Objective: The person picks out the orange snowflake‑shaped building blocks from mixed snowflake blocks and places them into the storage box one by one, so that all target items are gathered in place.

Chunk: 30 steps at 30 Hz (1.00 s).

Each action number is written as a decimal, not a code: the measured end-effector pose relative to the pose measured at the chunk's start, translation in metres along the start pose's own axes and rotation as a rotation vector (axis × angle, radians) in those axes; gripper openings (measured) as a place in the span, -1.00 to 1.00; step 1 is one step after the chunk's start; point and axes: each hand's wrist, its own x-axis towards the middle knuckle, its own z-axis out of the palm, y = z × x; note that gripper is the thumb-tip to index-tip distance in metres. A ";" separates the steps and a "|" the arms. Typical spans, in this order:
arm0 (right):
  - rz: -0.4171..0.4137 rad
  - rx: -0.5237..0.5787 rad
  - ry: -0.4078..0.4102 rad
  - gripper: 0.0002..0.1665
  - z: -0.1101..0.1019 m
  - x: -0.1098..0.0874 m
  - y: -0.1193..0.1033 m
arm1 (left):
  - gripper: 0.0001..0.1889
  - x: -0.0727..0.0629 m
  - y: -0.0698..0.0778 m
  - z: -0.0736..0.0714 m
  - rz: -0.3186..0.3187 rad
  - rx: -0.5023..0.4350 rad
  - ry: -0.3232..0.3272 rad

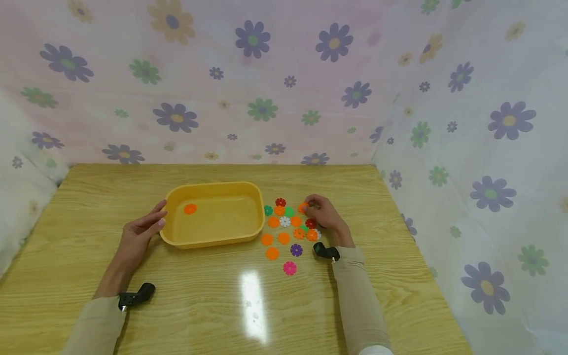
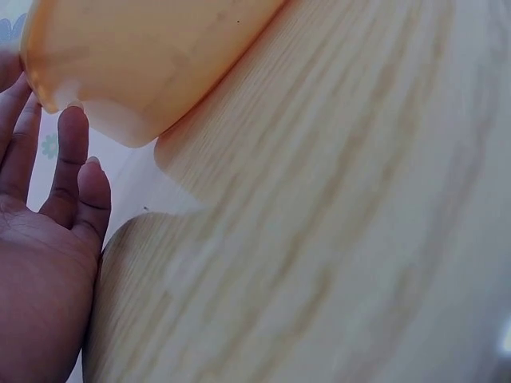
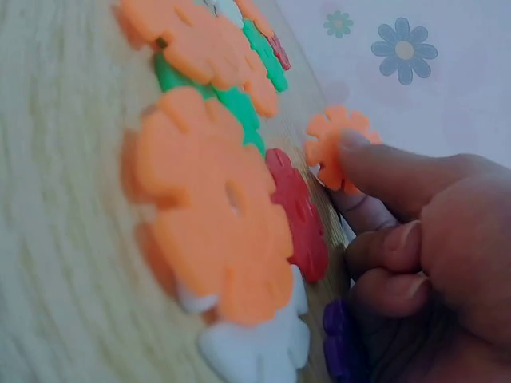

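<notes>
Your right hand [image 1: 325,213] pinches an orange notched flower disc [image 3: 323,148] between thumb and forefinger, at the far right of the spread; you seem to be at the step of taking up a single piece. Your left hand [image 1: 136,236] rests fairly straight fingers against the left end of the yellow plastic tub [image 1: 213,243], grasping nothing. The next move probably calls for a steady pinch, lifted clear of the red disc [image 3: 297,219] just beside it. Right of the tub you have more discs, among them a purple disc [image 1: 296,250] and a pink disc [image 1: 290,268]; one orange disc [image 1: 190,209] lies inside the tub. You'll find no readable brand, label or writing anywhere.
</notes>
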 end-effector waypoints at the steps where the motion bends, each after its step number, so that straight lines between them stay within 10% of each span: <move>1: -0.003 0.009 0.007 -0.78 0.000 0.000 0.001 | -0.70 0.000 0.000 0.000 0.002 0.001 0.002; 30: -0.022 0.047 -0.035 -0.62 0.002 -0.002 -0.005 | -0.69 0.000 0.001 0.001 -0.015 0.033 0.023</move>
